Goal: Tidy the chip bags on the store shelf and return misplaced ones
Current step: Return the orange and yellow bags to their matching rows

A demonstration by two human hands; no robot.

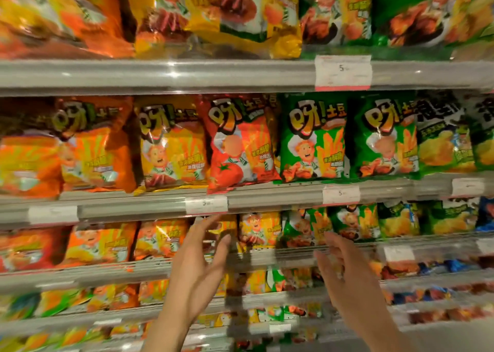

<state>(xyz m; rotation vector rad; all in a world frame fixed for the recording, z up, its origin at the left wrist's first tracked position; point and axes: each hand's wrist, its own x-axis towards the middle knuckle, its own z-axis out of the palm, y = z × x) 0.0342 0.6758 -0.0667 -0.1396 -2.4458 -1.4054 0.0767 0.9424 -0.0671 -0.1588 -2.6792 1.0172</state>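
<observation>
Rows of chip bags fill the store shelves. On the middle shelf a red tomato bag (238, 143) stands between a yellow bag (171, 143) and a green bag (312, 137), leaning forward over the shelf edge. My left hand (200, 266) is raised below it with fingers spread, holding nothing, in front of the yellow bags (258, 228) one shelf down. Level with it, my right hand (344, 274) is also open and empty, just below a green bag (307, 226) on that lower shelf. Neither hand touches a bag.
Orange bags (93, 148) fill the left of each shelf, green ones (385, 137) the right. Grey shelf rails (160, 74) carry white price tags (343, 72). Lower shelves hold smaller bags, blurred. Dark green and blue bags (443, 143) sit at far right.
</observation>
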